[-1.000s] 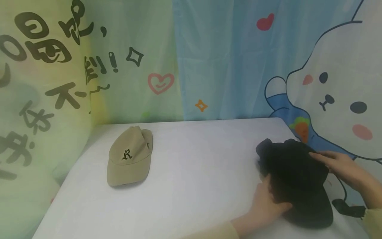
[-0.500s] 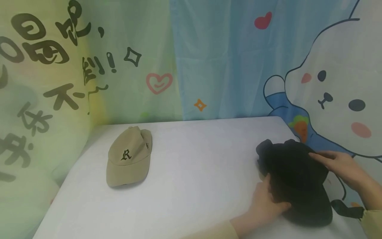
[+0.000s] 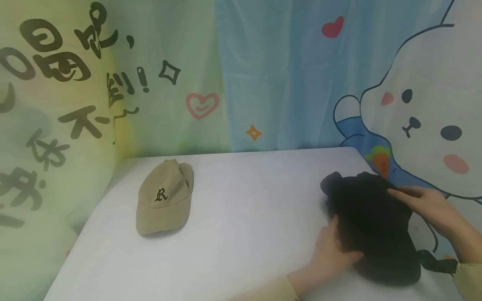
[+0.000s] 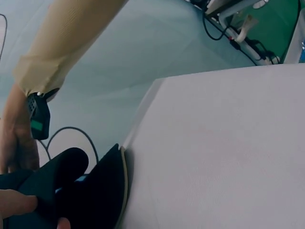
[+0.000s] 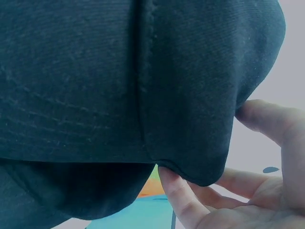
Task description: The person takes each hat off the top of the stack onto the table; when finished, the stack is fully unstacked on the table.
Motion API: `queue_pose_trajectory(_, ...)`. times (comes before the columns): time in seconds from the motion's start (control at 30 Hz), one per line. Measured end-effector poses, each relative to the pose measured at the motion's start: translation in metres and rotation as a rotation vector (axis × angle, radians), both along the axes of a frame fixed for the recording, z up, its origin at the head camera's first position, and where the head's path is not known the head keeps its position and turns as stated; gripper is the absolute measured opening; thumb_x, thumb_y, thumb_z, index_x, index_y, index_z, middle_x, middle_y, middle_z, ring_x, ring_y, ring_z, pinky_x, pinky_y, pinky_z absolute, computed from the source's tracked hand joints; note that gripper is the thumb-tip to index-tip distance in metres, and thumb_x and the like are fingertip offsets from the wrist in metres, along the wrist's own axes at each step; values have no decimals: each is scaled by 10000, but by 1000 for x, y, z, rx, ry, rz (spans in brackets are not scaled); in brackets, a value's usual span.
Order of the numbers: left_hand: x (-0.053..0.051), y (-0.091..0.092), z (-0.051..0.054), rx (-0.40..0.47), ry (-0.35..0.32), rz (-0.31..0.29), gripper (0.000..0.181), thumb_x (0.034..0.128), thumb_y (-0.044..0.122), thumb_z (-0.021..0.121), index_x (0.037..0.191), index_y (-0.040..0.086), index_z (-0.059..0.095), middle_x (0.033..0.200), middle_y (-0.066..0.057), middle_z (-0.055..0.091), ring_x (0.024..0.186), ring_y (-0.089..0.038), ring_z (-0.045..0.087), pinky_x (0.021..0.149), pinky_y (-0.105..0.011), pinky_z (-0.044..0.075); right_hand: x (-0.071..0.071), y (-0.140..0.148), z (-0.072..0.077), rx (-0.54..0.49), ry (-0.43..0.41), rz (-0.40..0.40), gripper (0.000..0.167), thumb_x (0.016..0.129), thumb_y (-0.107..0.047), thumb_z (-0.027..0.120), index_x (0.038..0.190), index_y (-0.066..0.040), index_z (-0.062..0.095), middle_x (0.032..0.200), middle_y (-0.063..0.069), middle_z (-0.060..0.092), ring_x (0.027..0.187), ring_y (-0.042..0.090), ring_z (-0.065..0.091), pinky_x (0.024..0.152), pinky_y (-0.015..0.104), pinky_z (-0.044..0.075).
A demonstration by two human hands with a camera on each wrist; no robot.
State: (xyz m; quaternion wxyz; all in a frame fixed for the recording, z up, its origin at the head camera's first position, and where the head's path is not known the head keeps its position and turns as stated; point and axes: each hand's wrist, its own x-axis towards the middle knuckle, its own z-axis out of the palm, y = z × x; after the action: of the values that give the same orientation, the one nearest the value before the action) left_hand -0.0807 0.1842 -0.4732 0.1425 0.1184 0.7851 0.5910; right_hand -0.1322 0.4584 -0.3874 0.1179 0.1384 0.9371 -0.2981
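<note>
A black cap [image 3: 373, 225] is at the right side of the table in the head view, its brim towards the near right. My left hand [image 3: 325, 255] grips its left side, thumb near the brim. At the crown's upper right, my right hand [image 3: 433, 209] holds the cloth. The left wrist view shows the dark cap [image 4: 95, 191] with part of my left hand [image 4: 16, 202] on it. Close up in the right wrist view, the cap's edge [image 5: 190, 95] lies between the thumb and fingers of my right hand [image 5: 257, 191]; some fingers are under the cloth.
A beige cap [image 3: 163, 200] with a black letter rests at the left of the white table [image 3: 244, 217]. Behind the table hangs a printed curtain [image 3: 263, 75]. A dark strap is on my right wrist. Cables and equipment show at the top of the left wrist view.
The black cap has shifted very slightly to the left and up in the head view, with both hands on it. The beige cap stays in place on the table.
</note>
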Motion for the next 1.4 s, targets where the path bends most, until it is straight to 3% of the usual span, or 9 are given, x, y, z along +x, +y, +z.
queue_pose_trajectory(0.4, -6, -6, -1, -42, 22, -1, 942, 734, 262, 869, 1530, 270, 366, 1179, 74, 507, 944, -42, 508, 879, -241, 477, -3, -9, 3, 22, 31, 14, 1025, 947, -678, 416, 1441, 200, 230, 1393, 497, 239, 1226, 670, 267, 859, 784, 333)
queue_pose_trajectory(0.57, -8, -9, 1, -36, 20, 2, 940, 737, 265, 867, 1533, 264, 367, 1197, 72, 512, 983, -45, 507, 920, -250, 466, -5, -12, 3, 25, 55, 13, 1013, 950, -670, 424, 1440, 198, 242, 1390, 495, 252, 1214, 660, 304, 869, 758, 368)
queue_pose_trajectory(0.8, -11, -16, 4, -27, 74, 20, 936, 726, 262, 867, 1527, 255, 383, 1143, 91, 516, 967, -37, 492, 896, -243, 463, -8, -21, 10, 4, 73, 51, 990, 957, -651, 436, 1440, 195, 258, 1395, 484, 271, 1211, 620, 358, 895, 699, 419)
queue_pose_trajectory(0.97, -15, -21, 9, 4, 107, 35, 955, 705, 222, 877, 1526, 248, 390, 1081, 86, 522, 902, -28, 492, 827, -215, 472, -13, -28, 16, 21, 95, 57, 962, 959, -644, 440, 1451, 167, 282, 1410, 480, 251, 1225, 629, 317, 882, 735, 388)
queue_pose_trajectory(1.4, -23, -38, 10, 62, 79, 93, 941, 707, 224, 884, 1518, 212, 408, 1116, 95, 551, 858, -21, 507, 798, -215, 484, -27, -54, 23, -12, 133, 74, 950, 962, -634, 442, 1464, 154, 270, 1438, 454, 245, 1259, 635, 278, 922, 773, 324)
